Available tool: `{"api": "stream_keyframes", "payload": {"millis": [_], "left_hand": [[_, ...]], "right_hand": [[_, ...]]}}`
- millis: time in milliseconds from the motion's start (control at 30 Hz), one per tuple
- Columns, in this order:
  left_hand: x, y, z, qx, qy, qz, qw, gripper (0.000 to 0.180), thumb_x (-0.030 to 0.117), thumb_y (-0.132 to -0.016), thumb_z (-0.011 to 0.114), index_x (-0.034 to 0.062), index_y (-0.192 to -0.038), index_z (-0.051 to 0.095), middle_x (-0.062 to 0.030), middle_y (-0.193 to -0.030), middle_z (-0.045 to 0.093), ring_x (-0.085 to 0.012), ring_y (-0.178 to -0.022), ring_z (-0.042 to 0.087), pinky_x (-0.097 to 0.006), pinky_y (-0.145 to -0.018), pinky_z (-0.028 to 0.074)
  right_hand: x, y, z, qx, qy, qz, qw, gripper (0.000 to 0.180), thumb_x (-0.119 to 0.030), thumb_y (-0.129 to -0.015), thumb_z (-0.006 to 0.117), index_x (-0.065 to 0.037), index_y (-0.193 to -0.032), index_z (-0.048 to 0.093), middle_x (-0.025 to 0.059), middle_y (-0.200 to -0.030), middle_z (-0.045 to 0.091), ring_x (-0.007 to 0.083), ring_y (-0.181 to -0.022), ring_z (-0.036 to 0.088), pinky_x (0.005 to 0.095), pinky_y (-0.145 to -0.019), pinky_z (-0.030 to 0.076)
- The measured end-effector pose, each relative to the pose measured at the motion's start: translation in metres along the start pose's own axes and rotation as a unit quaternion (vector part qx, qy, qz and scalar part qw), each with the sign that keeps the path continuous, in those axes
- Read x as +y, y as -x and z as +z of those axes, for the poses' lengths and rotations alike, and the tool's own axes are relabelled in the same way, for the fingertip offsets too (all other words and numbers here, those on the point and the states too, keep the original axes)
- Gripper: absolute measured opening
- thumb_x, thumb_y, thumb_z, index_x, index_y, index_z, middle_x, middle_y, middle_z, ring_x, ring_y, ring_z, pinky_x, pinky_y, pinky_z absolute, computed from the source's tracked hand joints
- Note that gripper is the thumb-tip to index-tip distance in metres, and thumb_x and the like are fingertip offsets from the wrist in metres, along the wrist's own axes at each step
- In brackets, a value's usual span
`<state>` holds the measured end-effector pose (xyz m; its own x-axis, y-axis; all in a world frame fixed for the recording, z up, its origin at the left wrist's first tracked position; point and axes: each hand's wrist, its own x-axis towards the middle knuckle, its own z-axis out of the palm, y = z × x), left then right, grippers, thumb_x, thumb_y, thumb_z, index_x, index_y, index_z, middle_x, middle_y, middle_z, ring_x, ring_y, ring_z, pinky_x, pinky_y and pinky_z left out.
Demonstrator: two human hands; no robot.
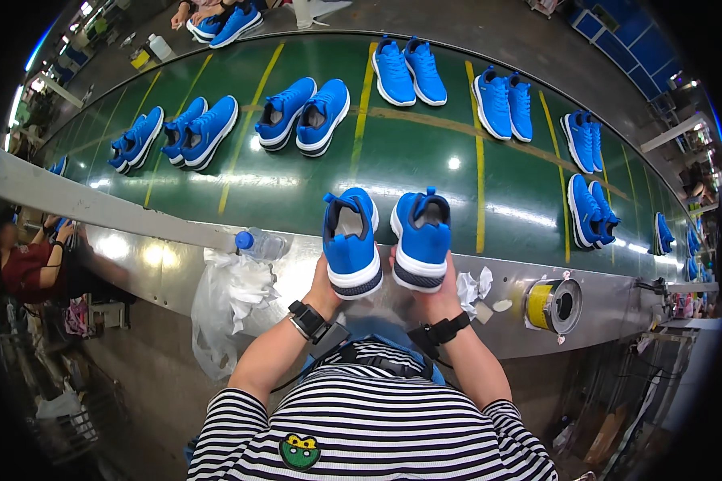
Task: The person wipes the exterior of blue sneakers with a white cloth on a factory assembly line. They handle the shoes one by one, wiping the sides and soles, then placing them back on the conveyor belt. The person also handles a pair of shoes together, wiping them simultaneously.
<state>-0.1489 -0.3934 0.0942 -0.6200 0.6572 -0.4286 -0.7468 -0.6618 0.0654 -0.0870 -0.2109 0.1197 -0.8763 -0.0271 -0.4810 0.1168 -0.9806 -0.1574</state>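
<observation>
In front of me I hold a pair of blue sneakers with white soles, heels toward me and toes pointing at the green belt. My left hand (pixel 323 290) is closed round the left sneaker (pixel 350 248) from below and outside. Closed in the same way, my right hand (pixel 443 298) grips the right sneaker (pixel 422 240). A narrow gap separates the two shoes. Most of my fingers are hidden beneath the soles. Both sneakers sit over the near edge of the green conveyor belt (pixel 297 196).
Several pairs of blue sneakers (pixel 324 117) stand along the belt. On the metal ledge are a blue-capped bottle (pixel 261 243), a plastic bag with crumpled paper (pixel 233 293), and a yellow-labelled can (pixel 553 305). A white bar (pixel 104 204) crosses at left. Other people (pixel 36 260) work nearby.
</observation>
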Motion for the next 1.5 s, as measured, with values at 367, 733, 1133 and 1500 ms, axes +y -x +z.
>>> {"api": "stream_keyframes", "payload": {"millis": [367, 733, 1133, 1500], "left_hand": [[0.015, -0.014, -0.009, 0.024, -0.069, 0.029, 0.997, 0.045, 0.042, -0.087, 0.045, 0.007, -0.114, 0.049, -0.0138, -0.111, 0.056, -0.0298, -0.101, 0.054, -0.043, -0.089, 0.044], [0.039, 0.012, -0.026, -0.011, -0.206, -0.016, 0.978, 0.043, 0.033, -0.091, 0.042, 0.0035, -0.122, 0.043, -0.0114, -0.122, 0.048, -0.0219, -0.111, 0.047, -0.037, -0.098, 0.035], [0.069, 0.036, -0.049, -0.124, -0.478, -0.009, 0.87, 0.058, 0.025, -0.074, 0.064, 0.0008, -0.124, 0.045, -0.0048, -0.116, 0.053, -0.0124, -0.106, 0.048, -0.026, -0.091, 0.036], [0.097, 0.039, -0.003, -0.187, -0.595, -0.03, 0.781, 0.068, 0.002, -0.054, 0.062, 0.0069, -0.121, 0.05, -0.0065, -0.127, 0.047, -0.0189, -0.119, 0.041, -0.03, -0.102, 0.029]], "right_hand": [[0.005, -0.022, 0.001, 0.026, -0.04, 0.006, 0.999, 0.041, -0.041, -0.085, 0.047, -0.009, -0.11, 0.053, 0.0117, -0.107, 0.057, 0.0301, -0.097, 0.055, 0.0459, -0.088, 0.043], [-0.003, 0.009, -0.029, 0.004, 0.152, 0.009, 0.988, 0.041, -0.021, -0.084, 0.052, -0.007, -0.122, 0.043, 0.0099, -0.117, 0.052, 0.0208, -0.104, 0.053, 0.0339, -0.09, 0.042], [0.013, 0.022, -0.073, 0.015, 0.334, -0.071, 0.94, 0.045, 0.007, -0.076, 0.049, -0.007, -0.118, 0.046, 0.0033, -0.107, 0.055, 0.0134, -0.095, 0.054, 0.0244, -0.079, 0.043], [0.017, 0.018, -0.038, -0.055, 0.394, -0.159, 0.904, 0.033, 0.007, -0.079, 0.051, -0.005, -0.11, 0.049, 0.0074, -0.112, 0.054, 0.0167, -0.106, 0.05, 0.0288, -0.091, 0.039]]}}
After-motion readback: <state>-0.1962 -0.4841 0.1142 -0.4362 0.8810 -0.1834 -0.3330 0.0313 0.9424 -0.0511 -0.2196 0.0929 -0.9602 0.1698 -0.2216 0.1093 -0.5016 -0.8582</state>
